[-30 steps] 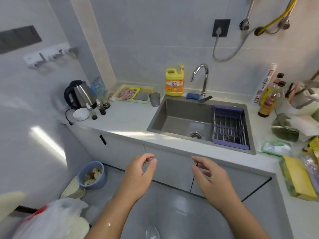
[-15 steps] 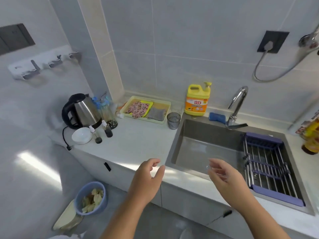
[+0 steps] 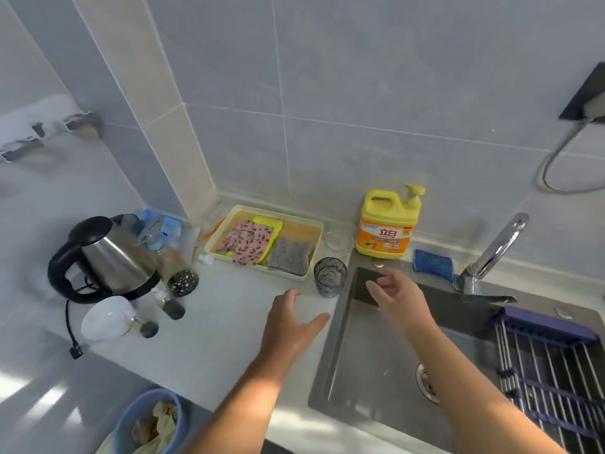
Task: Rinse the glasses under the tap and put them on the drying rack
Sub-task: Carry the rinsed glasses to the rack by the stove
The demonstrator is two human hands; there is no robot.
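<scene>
Grips released, the left hand [image 3: 291,326] hovers over open pale surface [image 3: 216,326], the right hand [image 3: 401,301] over the left edge of the grey steel sink [image 3: 342,350], both near the smoky glass tumbler [image 3: 330,281].

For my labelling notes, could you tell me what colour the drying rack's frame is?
Purple, around bare metal bars; the drying rack shows best in the head view.

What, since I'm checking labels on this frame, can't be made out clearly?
Head view only:
- drying rack: cut off by the right and bottom edges.
- clear glass behind the dark glass: faint and transparent, so its contents cannot be told.
- bottles beside the kettle: motion-blurred, labels illegible.
- sink: floor partly hidden by the right hand and its forearm.
- wall rail: blurred.
</scene>
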